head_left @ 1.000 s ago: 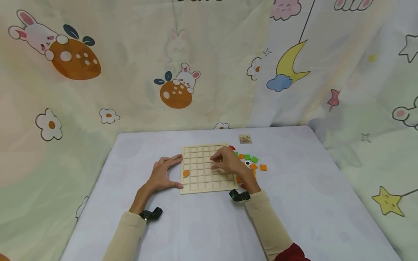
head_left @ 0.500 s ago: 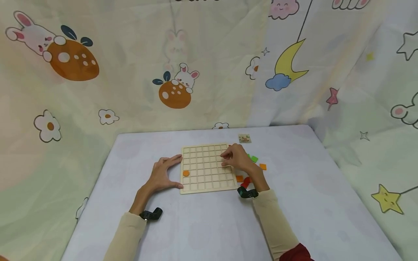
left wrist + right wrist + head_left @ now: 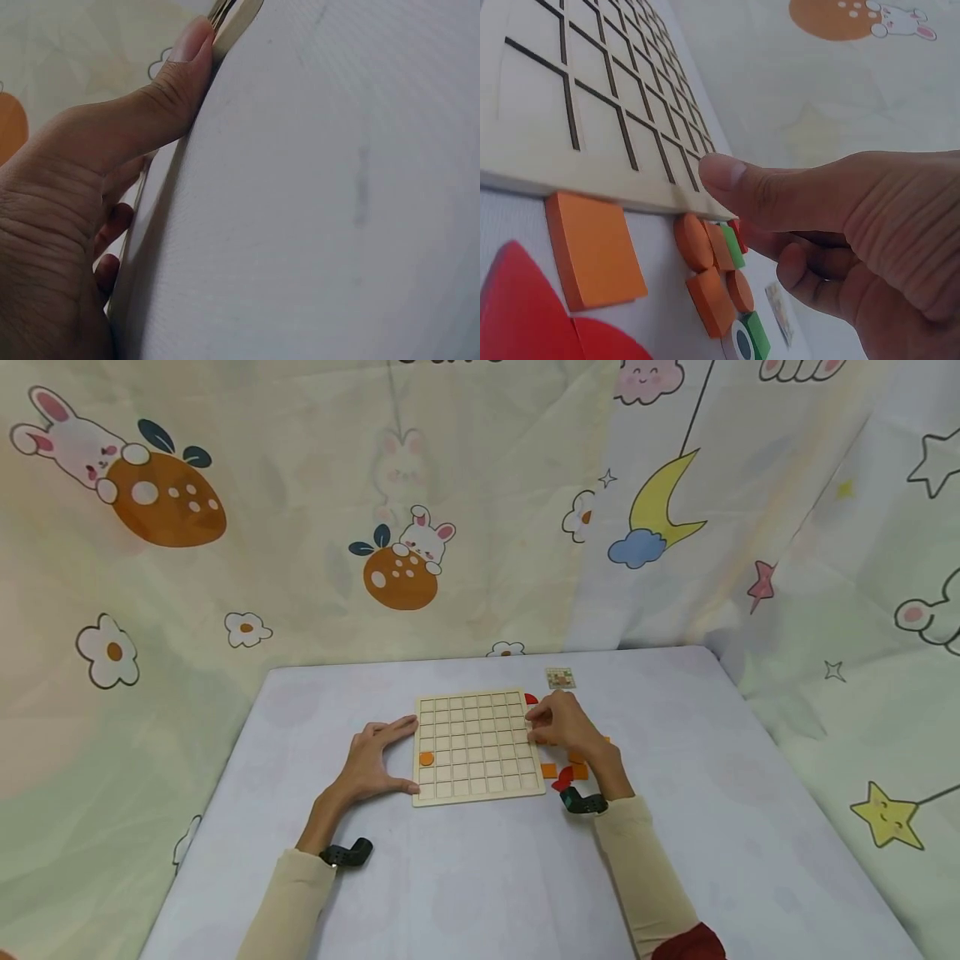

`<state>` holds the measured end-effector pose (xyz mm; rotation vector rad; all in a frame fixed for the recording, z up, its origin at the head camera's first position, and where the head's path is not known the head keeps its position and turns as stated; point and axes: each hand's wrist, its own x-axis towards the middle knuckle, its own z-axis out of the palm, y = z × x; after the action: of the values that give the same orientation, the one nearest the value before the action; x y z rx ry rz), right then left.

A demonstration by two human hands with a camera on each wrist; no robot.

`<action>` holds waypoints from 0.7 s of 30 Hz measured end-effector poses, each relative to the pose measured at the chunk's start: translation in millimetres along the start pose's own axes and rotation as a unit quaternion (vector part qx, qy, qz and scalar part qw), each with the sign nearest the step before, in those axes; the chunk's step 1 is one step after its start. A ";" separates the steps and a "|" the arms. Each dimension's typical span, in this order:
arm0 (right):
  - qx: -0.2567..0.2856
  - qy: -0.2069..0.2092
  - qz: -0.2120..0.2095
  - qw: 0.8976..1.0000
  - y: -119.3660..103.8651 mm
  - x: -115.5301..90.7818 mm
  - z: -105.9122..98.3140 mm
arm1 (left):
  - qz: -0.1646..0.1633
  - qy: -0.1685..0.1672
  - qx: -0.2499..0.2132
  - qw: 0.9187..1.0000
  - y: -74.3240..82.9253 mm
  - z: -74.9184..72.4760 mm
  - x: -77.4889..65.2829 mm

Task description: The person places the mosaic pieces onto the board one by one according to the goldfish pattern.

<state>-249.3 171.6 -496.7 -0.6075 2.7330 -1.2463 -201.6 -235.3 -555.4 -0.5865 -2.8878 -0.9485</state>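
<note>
A pale wooden grid board (image 3: 480, 749) lies on the table, with an orange round piece (image 3: 427, 759) in a cell near its left edge. My left hand (image 3: 369, 762) touches that edge, thumb and fingers spread apart. In the left wrist view the thumb rests on the board's rim. At the right edge is my right hand (image 3: 561, 723), loosely bent, with a gap between thumb and forefinger and nothing seen held. Below it in the right wrist view lie an orange square piece (image 3: 596, 251), red pieces (image 3: 525, 315) and a green piece (image 3: 756, 335).
A small picture card (image 3: 560, 677) lies behind the board's right corner. More orange pieces (image 3: 580, 772) lie right of the board, partly hidden by the right hand. A printed cloth (image 3: 300, 527) hangs behind the white table (image 3: 465, 877).
My right hand has moved right, from above the grid to the board's right edge over the loose pieces. The left hand stays at the left edge; the orange round piece has not moved.
</note>
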 end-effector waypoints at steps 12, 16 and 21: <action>-0.039 0.001 0.044 0.998 10.5 -7.5 -4.0 | 0.000 0.001 -0.001 1.000 -1.2 1.2 0.0; -0.043 -0.007 0.051 0.998 11.5 -8.9 -4.1 | -0.002 0.000 0.000 1.000 -1.2 1.6 0.1; -0.045 -0.014 0.050 0.998 10.9 -10.4 -4.6 | 0.000 0.002 -0.004 1.000 -1.7 1.3 0.8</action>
<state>-244.2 185.4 -502.7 -0.4850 2.7717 -1.0887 -202.9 -235.5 -557.3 -0.5857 -2.8813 -0.9613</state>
